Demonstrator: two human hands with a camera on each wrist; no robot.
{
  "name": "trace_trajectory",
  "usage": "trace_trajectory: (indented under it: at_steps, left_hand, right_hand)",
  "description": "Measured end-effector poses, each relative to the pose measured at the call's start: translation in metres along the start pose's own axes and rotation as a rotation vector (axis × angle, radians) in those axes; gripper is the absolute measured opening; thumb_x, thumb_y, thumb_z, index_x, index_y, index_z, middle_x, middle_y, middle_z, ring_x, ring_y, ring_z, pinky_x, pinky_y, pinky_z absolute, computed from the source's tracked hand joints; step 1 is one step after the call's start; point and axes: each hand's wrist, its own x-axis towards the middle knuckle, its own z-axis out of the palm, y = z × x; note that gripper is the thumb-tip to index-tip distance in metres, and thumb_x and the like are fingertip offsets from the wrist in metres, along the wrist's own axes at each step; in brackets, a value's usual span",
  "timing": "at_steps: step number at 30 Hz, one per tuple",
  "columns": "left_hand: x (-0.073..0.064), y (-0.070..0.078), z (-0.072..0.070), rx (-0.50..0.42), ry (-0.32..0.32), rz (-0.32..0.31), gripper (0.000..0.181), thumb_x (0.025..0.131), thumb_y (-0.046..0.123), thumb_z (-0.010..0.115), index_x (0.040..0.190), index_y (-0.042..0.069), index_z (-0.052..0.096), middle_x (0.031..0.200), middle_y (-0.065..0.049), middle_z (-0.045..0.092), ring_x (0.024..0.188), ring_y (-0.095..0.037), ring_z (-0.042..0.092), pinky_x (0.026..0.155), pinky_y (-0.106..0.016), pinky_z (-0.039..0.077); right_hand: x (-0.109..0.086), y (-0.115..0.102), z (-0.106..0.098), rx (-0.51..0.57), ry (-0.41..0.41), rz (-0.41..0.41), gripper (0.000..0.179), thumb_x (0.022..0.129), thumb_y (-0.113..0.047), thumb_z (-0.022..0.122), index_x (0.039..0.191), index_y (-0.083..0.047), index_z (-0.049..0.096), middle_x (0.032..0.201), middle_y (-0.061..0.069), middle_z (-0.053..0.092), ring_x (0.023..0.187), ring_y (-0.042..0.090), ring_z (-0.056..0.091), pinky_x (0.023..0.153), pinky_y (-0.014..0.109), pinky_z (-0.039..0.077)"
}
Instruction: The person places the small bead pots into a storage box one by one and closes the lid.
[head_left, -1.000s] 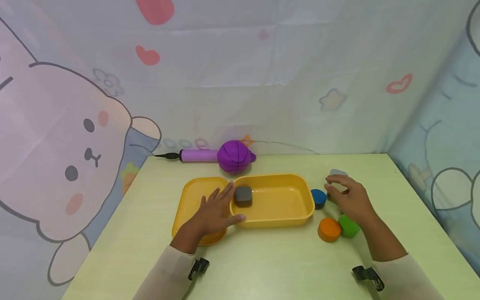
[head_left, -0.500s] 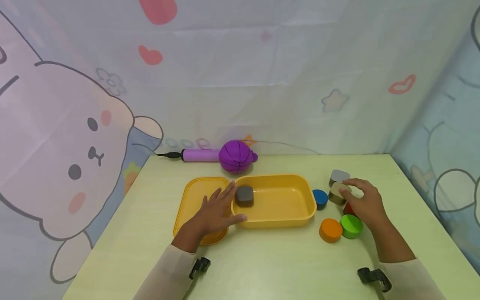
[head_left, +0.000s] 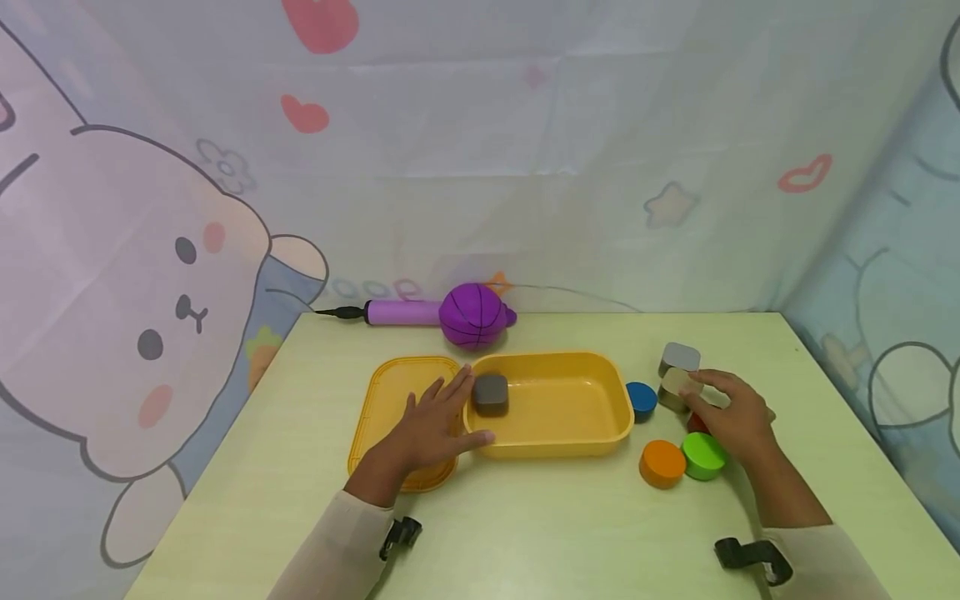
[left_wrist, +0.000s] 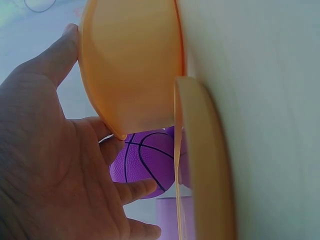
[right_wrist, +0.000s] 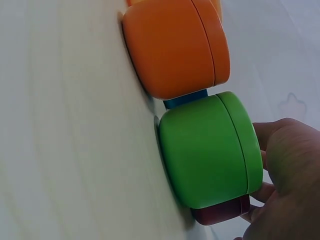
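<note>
My left hand (head_left: 427, 429) rests with spread fingers against the left end of a yellow plastic box (head_left: 555, 446), its fingertips and thumb at the rim. Inside the box's left end sits a dark grey rounded block (head_left: 491, 395). Under that hand lies the flat yellow lid (head_left: 382, 400). My right hand (head_left: 738, 417) is beside a beige rounded container (head_left: 677, 389), thumb and index finger loosely spread at its right side; contact is unclear. A red container (right_wrist: 220, 211) is mostly hidden beneath the hand. Nearby stand a green round container (head_left: 703, 456) and an orange one (head_left: 662, 464).
A blue round container (head_left: 641, 401) stands by the box's right end. Behind the beige container is a light grey one (head_left: 680, 357). Along the table's back lie a purple ball (head_left: 474, 316) and a purple hand pump (head_left: 403, 312). A printed cloth (head_left: 525, 167) hangs behind.
My right hand has shifted right and slightly down, uncovering the beige and light grey containers and part of the red one. The left hand stays on the box.
</note>
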Motion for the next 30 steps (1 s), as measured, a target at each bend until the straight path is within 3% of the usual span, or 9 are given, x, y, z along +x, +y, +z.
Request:
trace_trajectory:
  at_steps: [5,13,18,30]
  left_hand:
    - [0.0013,-0.0010,0.0005,0.021,0.014,-0.001,0.105,0.099,0.077,0.059,0.178,0.025,0.014,0.186,0.010,0.006,0.171,-0.047,0.014,0.125,-0.088,0.002]
    - [0.0026,-0.0016,0.0004,0.035,0.012,-0.002,0.104,0.100,0.078,0.057,0.178,0.026,0.014,0.185,0.011,0.006,0.171,-0.046,0.014,0.125,-0.088,0.000]
    - [0.0038,-0.0035,0.0001,0.054,0.028,0.010,0.103,0.100,0.078,0.056,0.177,0.026,0.014,0.185,0.012,0.007,0.171,-0.046,0.016,0.124,-0.089,-0.001]
    - [0.0054,-0.0064,0.0000,0.029,0.027,0.019,0.102,0.100,0.077,0.057,0.178,0.026,0.015,0.185,0.012,0.007,0.170,-0.047,0.017,0.123,-0.090,-0.002]
  right_hand:
    - [-0.0008,0.0036,0.0008,-0.027,0.008,0.000,0.058,0.108,-0.043,0.069,0.149,-0.003,0.064,0.162,0.032,0.051,0.150,0.062,0.041,0.109,0.084,0.022]
    - [-0.0015,0.0091,-0.0006,-0.014,0.000,-0.029,0.053,0.109,-0.036,0.070,0.148,-0.001,0.065,0.159,0.034,0.053,0.148,0.063,0.043,0.110,0.084,0.020]
    - [-0.0001,0.0081,-0.0002,-0.017,-0.007,-0.007,0.052,0.109,-0.035,0.070,0.149,-0.002,0.064,0.160,0.034,0.051,0.148,0.063,0.043,0.110,0.081,0.020]
    - [-0.0014,0.0067,0.0002,-0.027,-0.007,0.021,0.054,0.110,-0.039,0.068,0.151,-0.004,0.063,0.161,0.029,0.053,0.151,0.063,0.041,0.115,0.088,0.015]
